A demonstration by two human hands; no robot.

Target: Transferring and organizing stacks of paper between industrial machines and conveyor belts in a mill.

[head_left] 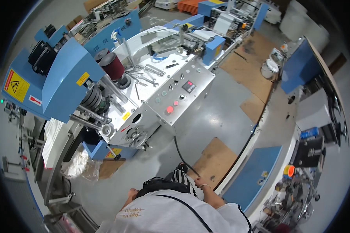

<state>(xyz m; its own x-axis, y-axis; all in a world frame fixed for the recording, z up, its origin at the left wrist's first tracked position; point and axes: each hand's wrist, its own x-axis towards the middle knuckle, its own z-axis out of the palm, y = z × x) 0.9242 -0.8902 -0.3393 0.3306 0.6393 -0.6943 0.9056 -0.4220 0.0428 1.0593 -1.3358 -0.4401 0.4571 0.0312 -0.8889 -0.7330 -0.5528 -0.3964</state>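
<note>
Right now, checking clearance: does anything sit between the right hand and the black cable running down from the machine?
Nothing visible does. The right hand is close beside the lower end of the black cable, with only bare grey floor around them.

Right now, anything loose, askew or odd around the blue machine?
Yes. Several loose metal wrenches lie scattered on the white machine top beside the dark red cylindrical filter. Flat brown cardboard sheets lie askew on the grey floor, a black cable trailing beside them. A crumpled clear plastic bag sits by the machine base.
</note>
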